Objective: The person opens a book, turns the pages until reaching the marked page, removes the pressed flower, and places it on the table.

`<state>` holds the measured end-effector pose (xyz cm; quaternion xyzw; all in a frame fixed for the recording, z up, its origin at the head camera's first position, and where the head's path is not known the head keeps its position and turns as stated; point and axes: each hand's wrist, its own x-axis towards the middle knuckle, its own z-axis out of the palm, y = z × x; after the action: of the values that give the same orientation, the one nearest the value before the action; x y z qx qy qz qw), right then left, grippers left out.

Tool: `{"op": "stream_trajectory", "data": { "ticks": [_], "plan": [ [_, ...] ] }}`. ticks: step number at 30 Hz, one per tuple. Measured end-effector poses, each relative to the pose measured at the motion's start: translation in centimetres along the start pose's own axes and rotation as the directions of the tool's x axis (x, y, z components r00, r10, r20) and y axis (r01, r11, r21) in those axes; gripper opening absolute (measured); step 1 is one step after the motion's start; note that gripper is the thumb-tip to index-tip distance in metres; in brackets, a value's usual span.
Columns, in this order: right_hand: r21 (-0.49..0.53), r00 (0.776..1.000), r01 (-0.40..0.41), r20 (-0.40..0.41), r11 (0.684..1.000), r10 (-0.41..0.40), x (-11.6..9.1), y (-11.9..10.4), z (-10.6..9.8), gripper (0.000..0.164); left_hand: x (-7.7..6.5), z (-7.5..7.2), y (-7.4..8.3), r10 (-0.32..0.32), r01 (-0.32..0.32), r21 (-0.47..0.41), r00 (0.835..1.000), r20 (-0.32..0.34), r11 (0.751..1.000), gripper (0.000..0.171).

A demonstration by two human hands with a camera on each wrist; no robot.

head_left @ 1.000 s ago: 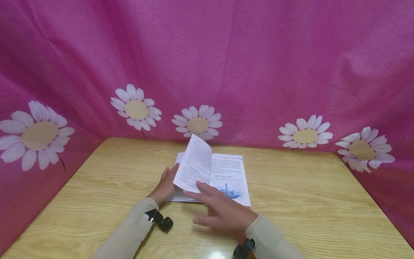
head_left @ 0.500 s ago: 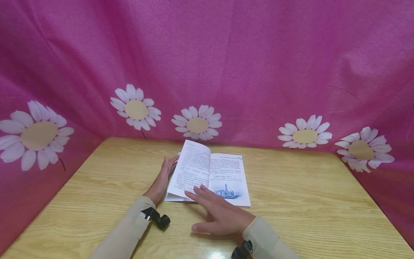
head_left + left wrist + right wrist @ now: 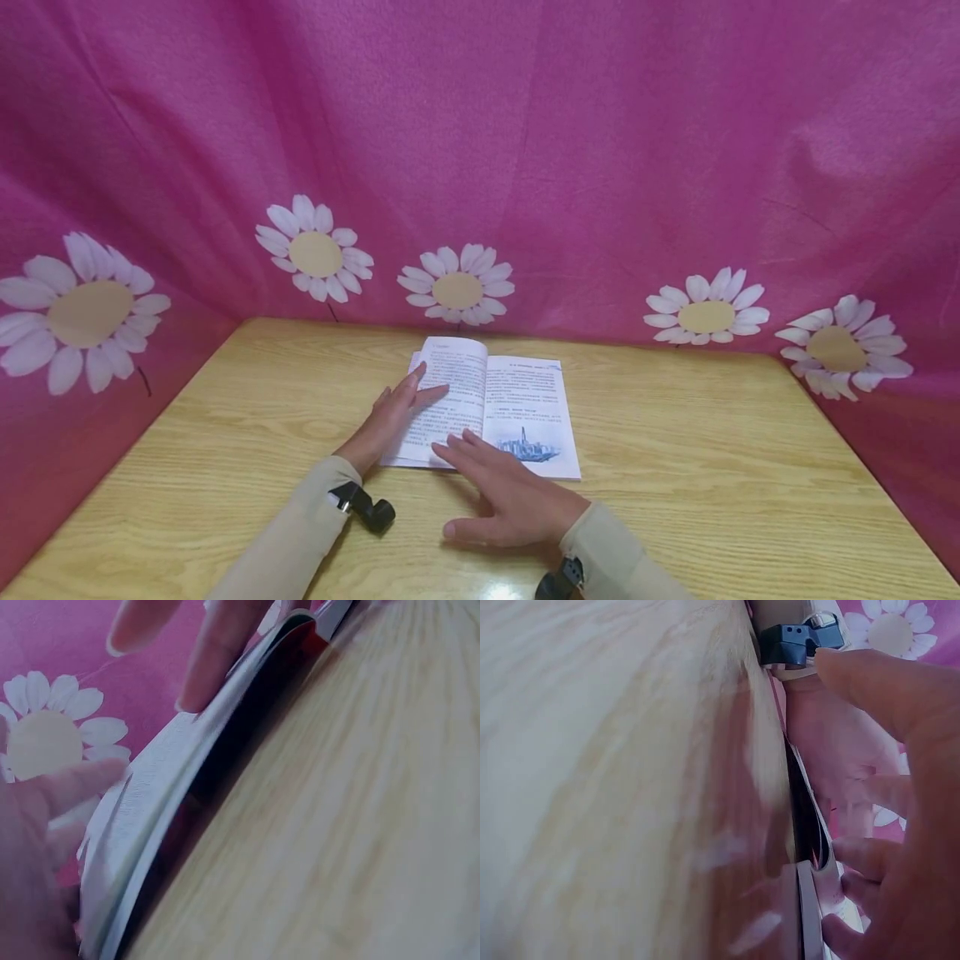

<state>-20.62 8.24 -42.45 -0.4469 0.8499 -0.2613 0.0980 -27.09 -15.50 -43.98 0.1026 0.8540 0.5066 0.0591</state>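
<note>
An open book [image 3: 522, 392] lies on the wooden table, its right page printed with text and a blue city skyline picture. The left page [image 3: 457, 367] lies over to the left, curving up slightly near the spine. My left hand [image 3: 386, 417] rests on the outer part of that left page with its fingers spread. Over the lower edge of the book, near the spine, my right hand [image 3: 513, 492] has its fingers extended and thumb apart. In the left wrist view the page stack [image 3: 161, 795] shows edge-on, with fingertips of the right hand [image 3: 202, 652] at its edge.
The wooden table [image 3: 720, 467] extends around the book on all sides. A pink curtain [image 3: 585, 167] with white daisies hangs behind and at both sides of it. Black wrist cameras [image 3: 367, 507] sit on both beige sleeves.
The raised left page has come down to the left and flattened. My left hand has shifted from beside the book's left edge onto the page. My right hand has stayed nearly still.
</note>
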Motion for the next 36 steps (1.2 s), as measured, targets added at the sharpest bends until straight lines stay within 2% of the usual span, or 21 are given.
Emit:
{"op": "stream_trajectory", "data": {
  "ticks": [3,6,10,14,19,24,26,29,36],
  "plan": [
    [0.006,1.0,0.003,-0.01,1.0,-0.002,0.0,0.0,-0.3,0.086,-0.1,0.2,0.0,0.055,-0.063,0.187,0.997,0.045,0.98,0.059],
    [0.036,0.999,-0.024,-0.022,0.999,0.025,-0.3,0.2,-0.9,0.087,-0.2,0.4,0.0,0.065,-0.08,0.268,0.996,0.062,0.96,0.057],
    [0.065,0.993,-0.103,-0.043,0.993,0.106,-0.8,0.9,-2.3,0.092,-0.4,0.6,0.1,0.058,-0.074,0.281,0.996,0.064,0.957,0.06],
    [0.056,0.969,-0.237,-0.059,0.97,0.24,-1.6,1.8,-3.8,0.098,-0.5,0.7,0.3,0.048,-0.063,0.277,0.997,0.059,0.959,0.061],
    [0.031,0.9,-0.434,-0.042,0.9,0.435,-2.5,2.8,-5.3,0.105,-0.5,0.8,0.2,0.029,-0.043,0.268,0.998,0.053,0.963,0.059],
    [0.044,0.831,-0.555,-0.016,0.83,0.556,-3.2,3.6,-6.0,0.11,-0.4,0.8,0.0,0.017,-0.027,0.262,0.999,0.037,0.965,0.057],
    [0.048,0.812,-0.583,0.0,0.811,0.583,-3.2,3.8,-6.1,0.111,-0.3,0.8,-0.1,0.014,-0.023,0.267,0.999,0.035,0.964,0.057],
    [0.031,0.799,-0.602,0.01,0.798,0.602,-3.2,4.0,-6.1,0.112,-0.3,0.7,-0.2,0.02,-0.03,0.271,0.999,0.039,0.962,0.056],
    [0.039,0.788,-0.615,0.001,0.788,0.615,-3.1,4.3,-6.0,0.11,-0.3,0.6,0.0,0.034,-0.045,0.286,0.999,0.042,0.957,0.054]
  ]
}}
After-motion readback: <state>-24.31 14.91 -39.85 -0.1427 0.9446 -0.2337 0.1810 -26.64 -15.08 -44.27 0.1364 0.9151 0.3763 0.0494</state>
